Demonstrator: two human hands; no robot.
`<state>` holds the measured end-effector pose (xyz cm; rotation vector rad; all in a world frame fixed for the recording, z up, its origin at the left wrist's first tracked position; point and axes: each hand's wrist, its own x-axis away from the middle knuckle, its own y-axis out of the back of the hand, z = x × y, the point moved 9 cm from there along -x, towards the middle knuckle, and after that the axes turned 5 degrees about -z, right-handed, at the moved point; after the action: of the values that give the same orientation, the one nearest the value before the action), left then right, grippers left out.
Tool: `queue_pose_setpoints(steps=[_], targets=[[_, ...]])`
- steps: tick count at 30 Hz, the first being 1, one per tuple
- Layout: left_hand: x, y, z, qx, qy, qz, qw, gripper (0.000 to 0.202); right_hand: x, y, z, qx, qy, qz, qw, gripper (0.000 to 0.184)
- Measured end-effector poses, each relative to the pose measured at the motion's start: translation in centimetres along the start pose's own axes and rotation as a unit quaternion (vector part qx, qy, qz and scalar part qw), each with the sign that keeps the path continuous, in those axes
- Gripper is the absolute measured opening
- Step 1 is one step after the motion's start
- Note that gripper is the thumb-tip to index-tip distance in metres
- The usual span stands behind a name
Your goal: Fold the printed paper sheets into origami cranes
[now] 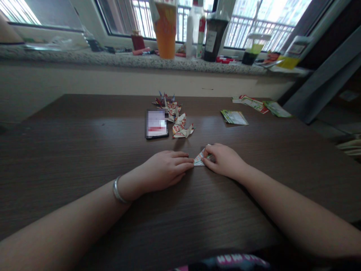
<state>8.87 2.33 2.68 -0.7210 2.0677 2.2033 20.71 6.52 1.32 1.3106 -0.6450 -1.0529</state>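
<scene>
A small folded piece of printed paper [199, 159] lies on the dark wooden table [84, 150] between my hands. My left hand [166, 167] rests flat on the table, fingers stretched together, their tips touching the paper's left corner. My right hand [222, 159] presses down on the paper's right side, fingers curled and pinching its edge. A silver bracelet [117, 191] circles my left wrist.
Behind the hands lie a phone [156, 124] and a row of folded paper cranes [176, 116]. Printed paper sheets [234, 117] lie at the back right. The windowsill [113, 58] holds an orange cup [166, 32], bottles and small clutter.
</scene>
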Motion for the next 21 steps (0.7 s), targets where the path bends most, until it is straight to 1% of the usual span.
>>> queue_pose_setpoints(steps=[2,4,6,7,10,12,14,21], targets=[[0.0,0.0,-0.3,-0.012,-0.011,-0.003,1.0,0.032,0.1,0.6,0.7,0.016,0.026,-0.015,0.999,0.017],[0.0,0.0,-0.4,-0.023,-0.013,-0.001,1.0,0.032,0.2,1.0,1.8,0.044,0.069,-0.023,0.996,0.021],[0.0,-0.1,-0.5,-0.028,-0.015,0.005,0.999,0.034,0.2,1.0,2.5,0.061,0.099,-0.021,0.993,0.026],[0.0,-0.1,-0.5,-0.029,-0.015,0.007,0.999,0.034,0.2,0.9,2.6,0.056,0.103,-0.019,0.993,0.026],[-0.1,-0.1,-0.5,-0.027,-0.013,0.01,1.0,0.035,-0.1,0.5,2.0,-0.012,0.076,-0.02,0.997,0.021],[-0.1,-0.1,-0.4,-0.022,-0.01,0.009,1.0,0.036,-0.4,0.2,1.4,-0.071,0.048,-0.018,0.996,0.016],[-0.1,-0.2,-0.4,-0.016,-0.006,0.014,1.0,0.037,-0.6,-0.2,1.0,-0.105,0.031,-0.014,0.994,0.013],[-0.3,-0.6,-0.4,-0.027,0.004,0.044,0.999,0.038,-0.8,-0.3,0.8,-0.127,0.008,-0.02,0.992,0.012]])
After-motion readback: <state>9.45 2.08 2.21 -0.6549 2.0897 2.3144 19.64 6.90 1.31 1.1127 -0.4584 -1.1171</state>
